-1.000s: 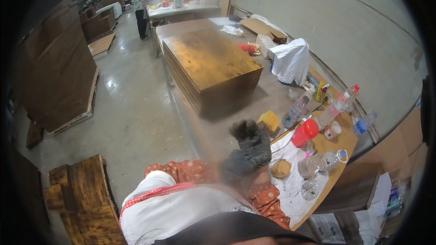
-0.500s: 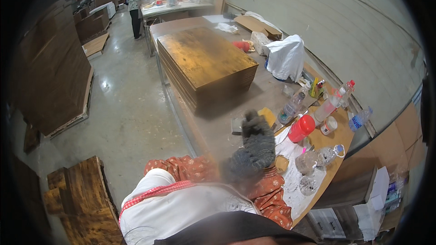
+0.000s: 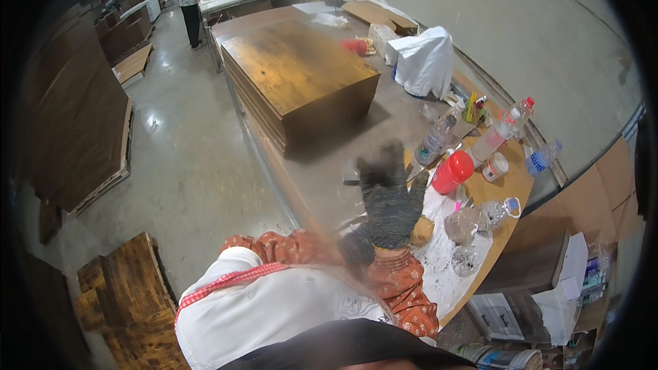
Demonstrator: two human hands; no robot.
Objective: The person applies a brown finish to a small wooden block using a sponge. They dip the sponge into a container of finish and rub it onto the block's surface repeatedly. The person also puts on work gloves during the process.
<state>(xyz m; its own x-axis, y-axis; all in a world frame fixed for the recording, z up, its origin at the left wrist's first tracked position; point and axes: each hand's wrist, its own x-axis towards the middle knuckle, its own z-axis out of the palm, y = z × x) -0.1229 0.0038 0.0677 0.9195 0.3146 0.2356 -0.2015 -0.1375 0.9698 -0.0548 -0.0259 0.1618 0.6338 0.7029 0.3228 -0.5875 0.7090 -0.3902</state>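
My right hand (image 3: 392,195), in a dark grey work glove, is raised over the near part of the table (image 3: 315,185) with its fingers spread and nothing visible in it. Close to its wrist is my left hand (image 3: 355,243), also dark-gloved; it is blurred and partly covered, so its fingers do not show. Just left of the right glove lies a small grey block (image 3: 350,173), and a yellow piece (image 3: 408,159) shows behind it. Beyond both hands stands a stack of brown wooden panels (image 3: 295,68), its top glossy and mottled.
A red-capped container (image 3: 452,172), plastic bottles (image 3: 434,140) and a white jar (image 3: 495,166) crowd the right side. White cloth (image 3: 428,62) covers something by the wall. Dark panels (image 3: 75,109) stand on the left; stained boards (image 3: 123,288) lie lower left. A person (image 3: 190,0) stands far off.
My right hand has opened from bent fingers to a spread, upright palm. My left hand stays close to its wrist. The whole view has shifted slightly, moving the panel stack left and up.
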